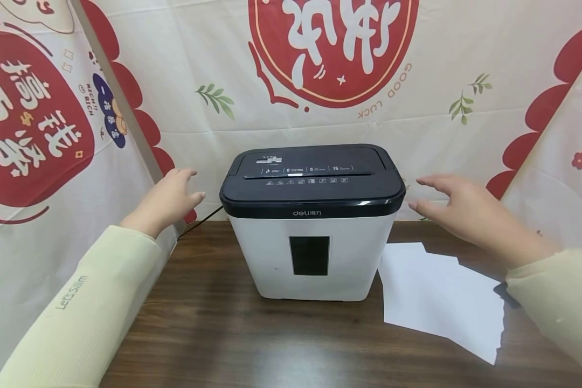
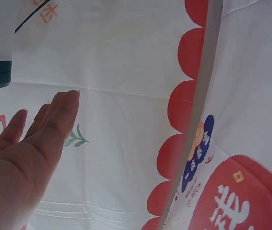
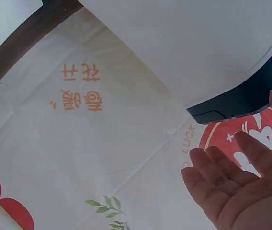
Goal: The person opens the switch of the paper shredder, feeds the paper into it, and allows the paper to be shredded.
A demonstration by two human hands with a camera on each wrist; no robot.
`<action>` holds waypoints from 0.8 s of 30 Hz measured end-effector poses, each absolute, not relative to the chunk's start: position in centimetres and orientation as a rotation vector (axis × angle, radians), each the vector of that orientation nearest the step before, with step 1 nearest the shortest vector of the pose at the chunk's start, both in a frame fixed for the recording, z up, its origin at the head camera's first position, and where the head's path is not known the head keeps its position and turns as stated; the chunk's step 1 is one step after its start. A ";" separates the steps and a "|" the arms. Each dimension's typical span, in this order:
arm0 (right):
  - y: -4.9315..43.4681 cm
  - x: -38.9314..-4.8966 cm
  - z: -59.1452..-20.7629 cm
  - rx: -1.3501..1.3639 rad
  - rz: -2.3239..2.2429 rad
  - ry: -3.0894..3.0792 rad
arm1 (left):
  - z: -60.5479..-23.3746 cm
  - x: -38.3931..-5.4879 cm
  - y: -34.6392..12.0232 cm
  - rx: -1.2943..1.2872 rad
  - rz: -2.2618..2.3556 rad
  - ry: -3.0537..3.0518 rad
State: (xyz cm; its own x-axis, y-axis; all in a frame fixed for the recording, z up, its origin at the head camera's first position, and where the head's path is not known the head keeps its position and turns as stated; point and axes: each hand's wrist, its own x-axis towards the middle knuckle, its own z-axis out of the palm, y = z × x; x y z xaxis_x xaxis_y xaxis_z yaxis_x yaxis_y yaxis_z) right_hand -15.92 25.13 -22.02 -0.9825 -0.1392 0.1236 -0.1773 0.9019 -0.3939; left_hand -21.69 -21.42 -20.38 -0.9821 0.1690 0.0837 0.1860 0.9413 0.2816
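Note:
A paper shredder (image 1: 271, 248) with a white bin and a black lid (image 1: 315, 188) stands upright on the wooden table. To its left, my left hand (image 1: 167, 196) hovers apart from it, fingers extended and thumb spread. On the other side my right hand (image 1: 465, 210) is raised near the lid's right end, not touching it, its fingers loosely bent and holding nothing. Both wrist views show empty palms: the left hand (image 2: 35, 148) below the lid's edge, the right hand (image 3: 241, 182) near the lid corner (image 3: 217, 115). Several white paper sheets (image 1: 431, 296) lie fanned beside the shredder.
A printed cloth (image 1: 174, 97) hangs close behind the shredder and along both sides. From the shredder's left a black cord (image 1: 201, 221) runs to the cloth. Brown table surface (image 1: 252, 345) shows in front. A dark object (image 1: 506, 295) is partly hidden by the right sleeve.

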 end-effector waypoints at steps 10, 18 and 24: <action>26.1 -15.5 -23.7 0.193 0.687 -2.999 | -23.8 -20.0 -22.3 -0.245 -0.499 -3.018; 27.0 -15.2 -25.4 0.147 0.712 -3.009 | -25.6 -18.3 -22.8 -0.285 -0.567 -2.995; 27.9 -15.2 -26.9 0.111 0.789 -3.026 | -27.3 -17.4 -22.6 -0.301 -0.623 -2.976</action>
State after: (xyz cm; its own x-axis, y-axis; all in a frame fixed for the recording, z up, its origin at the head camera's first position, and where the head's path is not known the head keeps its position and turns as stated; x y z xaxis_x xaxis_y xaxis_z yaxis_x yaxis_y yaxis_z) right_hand -15.15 27.88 -26.88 -0.9974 -0.0653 0.0296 -0.0714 0.8705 -0.4869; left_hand -17.38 -22.63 -27.25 -0.9769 0.1738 0.1242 0.2090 0.8978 0.3877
